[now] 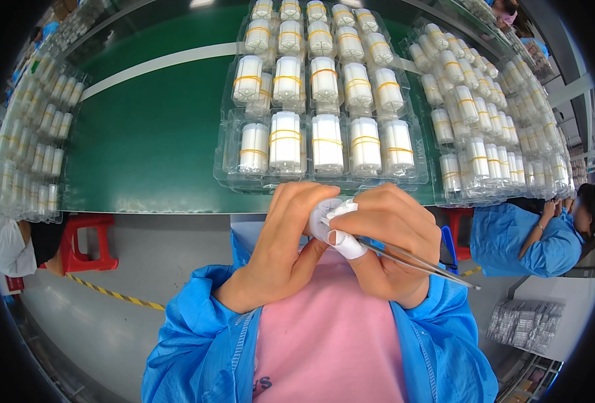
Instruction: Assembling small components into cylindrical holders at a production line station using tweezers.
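Close to my chest, at the near edge of the green table, my two hands meet. My left hand (275, 252) is closed around a small round translucent whitish piece (320, 216), gripped between fingers and thumb. My right hand (399, 235) presses against the same piece with thumb and index fingertips, which are wrapped in white coverings. Metal tweezers (421, 263) are held in that hand too, their thin end sticking out to the lower right. Just beyond stands a clear plastic tray (222, 164) of white cylinders (286, 141) bound with yellow bands.
More trays of banded cylinders (482, 161) stand at the right, with others (32, 151) at the far left. The green table (150, 148) spans the front. Red stools (89, 245) stand below. A co-worker in blue (532, 235) sits at right, another person (15, 248) at left.
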`<state>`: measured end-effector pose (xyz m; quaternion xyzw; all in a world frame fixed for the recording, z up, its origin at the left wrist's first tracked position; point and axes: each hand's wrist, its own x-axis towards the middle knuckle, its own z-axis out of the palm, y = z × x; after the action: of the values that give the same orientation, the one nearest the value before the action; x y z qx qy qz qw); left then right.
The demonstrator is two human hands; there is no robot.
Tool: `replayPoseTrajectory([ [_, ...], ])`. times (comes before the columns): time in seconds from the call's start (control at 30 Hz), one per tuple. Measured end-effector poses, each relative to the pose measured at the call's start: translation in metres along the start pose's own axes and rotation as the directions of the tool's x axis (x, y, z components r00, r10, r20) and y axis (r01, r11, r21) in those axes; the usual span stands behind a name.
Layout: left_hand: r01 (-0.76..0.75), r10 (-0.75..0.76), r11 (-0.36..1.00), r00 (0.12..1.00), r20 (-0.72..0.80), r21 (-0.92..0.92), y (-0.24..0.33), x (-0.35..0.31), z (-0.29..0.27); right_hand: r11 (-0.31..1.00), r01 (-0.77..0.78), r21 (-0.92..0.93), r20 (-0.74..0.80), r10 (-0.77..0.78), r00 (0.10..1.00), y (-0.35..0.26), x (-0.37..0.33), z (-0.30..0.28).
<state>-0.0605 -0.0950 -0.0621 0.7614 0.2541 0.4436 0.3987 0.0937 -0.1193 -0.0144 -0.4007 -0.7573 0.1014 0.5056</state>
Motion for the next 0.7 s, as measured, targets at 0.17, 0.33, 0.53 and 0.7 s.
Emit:
replayPoseTrajectory([
  [0.17, -0.064, 0.061, 0.985, 0.998, 0.027, 0.162, -0.004, 0.002, -0.001, 0.989, 0.042, -0.140, 0.051, -0.035, 0.998, -0.008, 0.002, -0.003],
  [0.33, 0.054, -0.055, 0.999, 0.998, 0.022, 0.002, -0.007, -0.004, 0.001, 0.997, -0.062, -0.052, 0.081, 0.066, 0.995, -0.005, 0.003, -0.004],
  [0.53, 0.126, -0.113, 0.908, 0.992, 0.057, -0.399, -0.003, -0.007, -0.002, 0.932, -0.214, 0.293, -0.066, 0.243, 0.968, -0.002, -0.008, -0.010],
  [0.7, 0.121, -0.113, 0.896, 0.993, 0.042, -0.428, -0.003, -0.008, 0.000, 0.932, -0.208, 0.295, -0.032, 0.227, 0.973, -0.003, -0.007, -0.011],
])
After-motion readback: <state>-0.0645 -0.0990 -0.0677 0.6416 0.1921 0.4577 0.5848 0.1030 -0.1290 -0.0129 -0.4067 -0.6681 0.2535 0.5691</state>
